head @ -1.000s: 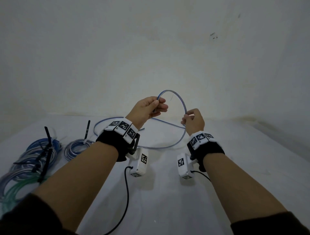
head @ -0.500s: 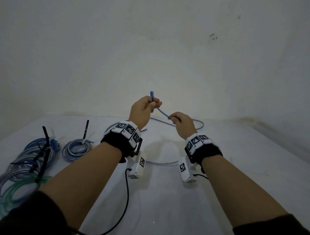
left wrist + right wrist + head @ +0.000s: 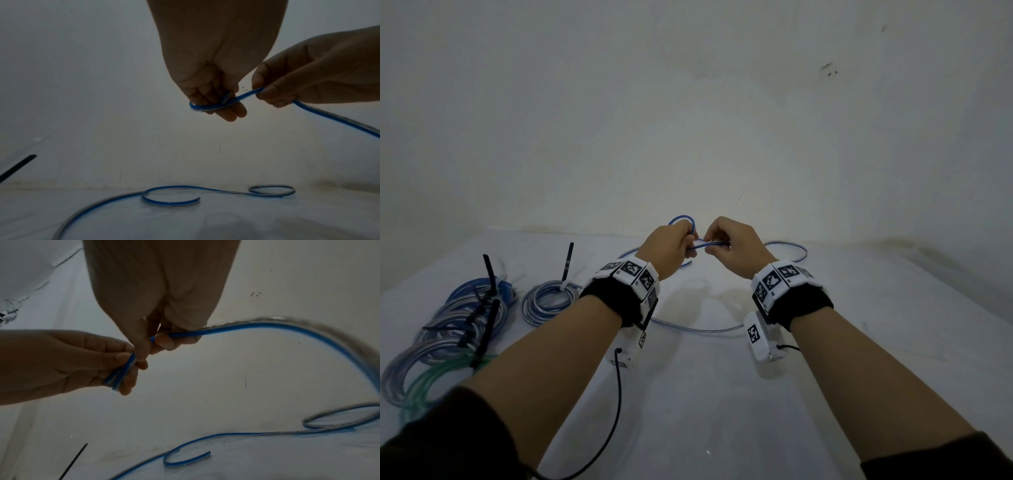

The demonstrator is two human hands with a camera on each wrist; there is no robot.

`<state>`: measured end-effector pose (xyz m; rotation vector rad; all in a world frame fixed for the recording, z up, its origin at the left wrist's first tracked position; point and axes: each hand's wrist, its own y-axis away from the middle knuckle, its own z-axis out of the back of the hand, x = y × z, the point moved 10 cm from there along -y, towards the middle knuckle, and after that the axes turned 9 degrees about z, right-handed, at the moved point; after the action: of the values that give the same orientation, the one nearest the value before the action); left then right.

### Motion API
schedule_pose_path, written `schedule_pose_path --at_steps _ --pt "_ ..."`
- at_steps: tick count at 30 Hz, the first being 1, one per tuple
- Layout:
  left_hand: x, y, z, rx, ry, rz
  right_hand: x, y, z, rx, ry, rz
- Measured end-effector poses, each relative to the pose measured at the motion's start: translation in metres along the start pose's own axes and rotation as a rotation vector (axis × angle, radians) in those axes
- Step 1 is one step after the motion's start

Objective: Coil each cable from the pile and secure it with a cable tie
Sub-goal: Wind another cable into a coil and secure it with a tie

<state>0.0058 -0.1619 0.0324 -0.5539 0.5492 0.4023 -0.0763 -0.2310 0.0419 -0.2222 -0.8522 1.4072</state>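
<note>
A thin blue cable (image 3: 787,247) trails in loose curves over the white table (image 3: 722,411). My left hand (image 3: 671,245) holds a small coil of it (image 3: 683,219) above the table, fingers curled round the loops (image 3: 207,107). My right hand (image 3: 729,240) pinches the same cable (image 3: 185,334) just right of the left hand, the two hands nearly touching. From the right hand the cable arcs down to the table (image 3: 329,337). Its free end (image 3: 207,453) lies curled on the surface.
Several coiled cables (image 3: 448,325), blue, clear and green, lie at the left with black cable ties (image 3: 489,274) sticking up. A smaller tied coil (image 3: 548,301) sits beside them. A white wall stands close behind the table. A black wire (image 3: 616,411) hangs from the left wrist camera.
The big raised loop has been drawn down into a small coil in my left hand. My right hand moved left, up to the left hand, still on the cable.
</note>
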Motion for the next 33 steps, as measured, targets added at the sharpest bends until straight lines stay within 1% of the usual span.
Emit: schedule_pose_path --at_steps 3,6,8,11,13,15,17,19,21,23,26,27,28,30,32,33 --pt "0.006 0.001 -0.002 0.068 0.008 0.039 0.003 -0.003 0.008 -0.062 0.120 0.085" --pt "0.018 0.001 0.003 0.094 0.097 0.097 -0.001 0.002 0.024 -0.202 0.374 0.131" --pt "0.023 0.003 0.003 0.126 0.140 0.122 0.000 0.006 0.030 -0.269 0.549 0.139" --pt "0.023 0.004 -0.001 0.180 0.138 0.121 0.005 0.008 0.028 -0.287 0.744 0.129" --pt "0.016 0.003 -0.001 0.201 0.175 0.108 0.006 0.006 0.024 -0.287 0.774 0.099" --pt "0.010 0.002 0.002 0.211 0.288 0.116 0.001 0.004 0.021 -0.290 0.672 0.058" --pt "0.007 0.001 0.005 0.235 0.444 0.150 -0.009 0.000 0.013 -0.249 0.520 -0.006" --pt "0.003 0.003 0.006 0.281 0.561 0.180 -0.018 -0.002 0.003 -0.216 0.418 -0.052" --pt "0.000 0.007 0.008 0.319 0.646 0.194 -0.022 -0.001 0.001 -0.240 0.377 -0.090" --pt "-0.001 0.009 0.012 0.340 0.714 0.198 -0.028 0.001 0.005 -0.283 0.361 -0.168" --pt "0.002 0.007 0.021 0.308 0.783 0.204 -0.038 0.006 0.012 -0.284 0.415 -0.325" --pt "0.003 0.006 0.026 0.278 0.809 0.213 -0.039 0.009 0.015 -0.310 0.409 -0.352" --pt "0.003 0.004 0.031 0.244 0.838 0.222 -0.039 0.012 0.021 -0.369 0.376 -0.361" --pt "0.005 0.001 0.040 0.184 0.852 0.234 -0.040 0.020 0.029 -0.514 0.191 -0.348" --pt "0.006 -0.001 0.046 0.141 0.822 0.230 -0.044 0.025 0.026 -0.575 -0.019 -0.331" --pt "0.007 -0.002 0.047 0.129 0.811 0.228 -0.043 0.026 0.026 -0.585 -0.051 -0.320"
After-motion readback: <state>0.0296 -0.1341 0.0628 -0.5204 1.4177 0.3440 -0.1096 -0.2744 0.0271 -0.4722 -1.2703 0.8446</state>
